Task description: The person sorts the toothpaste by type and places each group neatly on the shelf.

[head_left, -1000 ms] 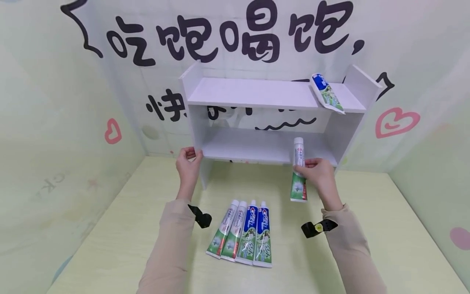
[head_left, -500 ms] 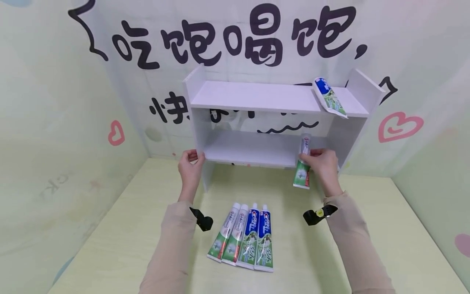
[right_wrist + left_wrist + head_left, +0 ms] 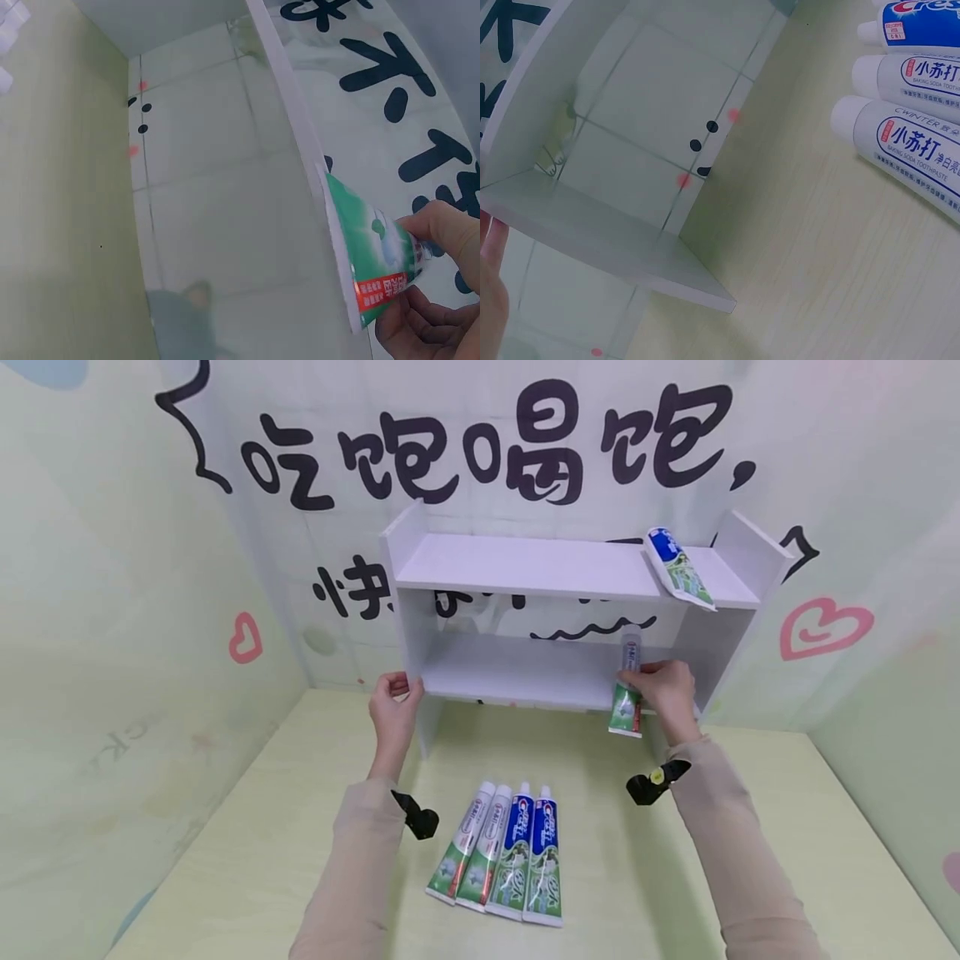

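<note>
Toothpaste in a green-and-white plastic tube stands nearly upright, cap end up over the lower board of the white two-tier shelf, crimped end hanging below its front edge. We pinch it at mid-length in our right hand, which sits just right of it. Our left hand grips the shelf's left side panel, well apart.
</note>
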`<state>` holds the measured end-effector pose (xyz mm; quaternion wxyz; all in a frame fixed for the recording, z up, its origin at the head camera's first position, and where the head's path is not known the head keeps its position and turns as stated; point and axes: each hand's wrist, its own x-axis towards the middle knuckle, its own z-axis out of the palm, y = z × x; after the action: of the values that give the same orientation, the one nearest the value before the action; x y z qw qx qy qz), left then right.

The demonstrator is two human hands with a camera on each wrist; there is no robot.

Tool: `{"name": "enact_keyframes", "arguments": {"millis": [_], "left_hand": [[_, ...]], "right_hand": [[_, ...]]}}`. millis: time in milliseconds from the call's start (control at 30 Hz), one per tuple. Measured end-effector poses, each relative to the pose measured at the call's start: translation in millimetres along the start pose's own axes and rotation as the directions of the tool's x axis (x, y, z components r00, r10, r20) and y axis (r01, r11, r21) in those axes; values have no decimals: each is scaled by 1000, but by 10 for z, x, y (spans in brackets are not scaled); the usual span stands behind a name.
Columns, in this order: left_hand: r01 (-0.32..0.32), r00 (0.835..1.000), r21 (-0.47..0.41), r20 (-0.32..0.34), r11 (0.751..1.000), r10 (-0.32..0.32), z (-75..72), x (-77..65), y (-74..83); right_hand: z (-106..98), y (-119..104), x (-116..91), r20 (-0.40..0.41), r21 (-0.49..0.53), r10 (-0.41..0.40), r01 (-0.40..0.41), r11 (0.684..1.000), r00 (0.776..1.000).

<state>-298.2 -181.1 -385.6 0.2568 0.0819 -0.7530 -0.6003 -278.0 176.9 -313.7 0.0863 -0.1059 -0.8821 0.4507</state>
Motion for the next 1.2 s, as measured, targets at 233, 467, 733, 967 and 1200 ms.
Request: {"name": "enact_keyframes", "arguments": {"millis": [233,467,733,967,1200], "left_hand": [[10,1000,1,3,1000,-10,-4,-9,-4],[3,1000,2,-5,1000,-3,0,-6,-32],[4,1000,6,-8,1000,-4,9,4,-42],[-2,1000,10,-9,1000,2,23,-7,-39],[4,1000,1,-12,1000,-4,19,-4,-35]], "right_hand": [[15,48,102,-49,2,-13,13,1000,999],[107,129,162,-135,22,0,3,1000,991],[196,159,205,-206,41,9,-1,999,979],[197,178,223,-214,6,2,-1,1000,977],[205,195,229,-201,-21,-16,11,1000,979]]}}
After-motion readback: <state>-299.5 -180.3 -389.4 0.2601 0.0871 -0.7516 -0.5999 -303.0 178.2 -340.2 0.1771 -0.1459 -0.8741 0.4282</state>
